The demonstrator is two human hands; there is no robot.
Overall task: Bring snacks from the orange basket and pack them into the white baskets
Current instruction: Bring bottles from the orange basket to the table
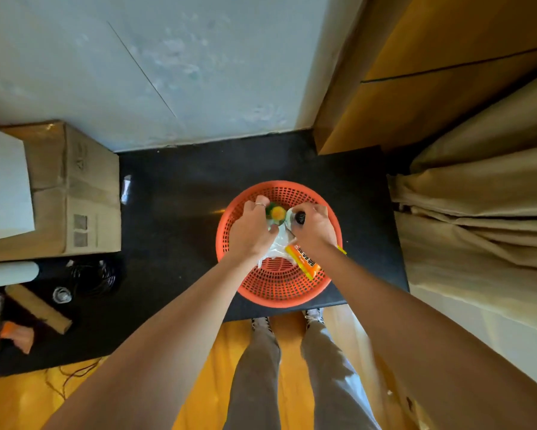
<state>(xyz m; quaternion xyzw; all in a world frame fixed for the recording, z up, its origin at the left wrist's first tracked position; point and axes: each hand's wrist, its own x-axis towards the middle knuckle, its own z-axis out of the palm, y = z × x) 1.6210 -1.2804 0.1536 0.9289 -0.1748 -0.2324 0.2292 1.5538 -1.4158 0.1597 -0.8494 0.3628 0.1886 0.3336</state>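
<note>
A round orange basket [276, 287] sits on a black platform at floor level, right in front of my feet. Both my hands are inside it. My left hand [251, 228] grips a snack with a green and yellow top [276, 213]. My right hand [315, 226] is closed on a silvery snack pack with a dark round end [296, 219]. Below the hands lie a white plastic wrapper [276, 248] and an orange-yellow snack packet [304, 261]. No white basket is in view.
The black platform [180, 193] meets a pale wall behind. A cardboard box [75, 193] stands at the left, with cables [96, 276], a cardboard tube [37, 308] and small clutter below it. Beige curtain [478, 212] hangs at the right. Wooden floor lies under my legs.
</note>
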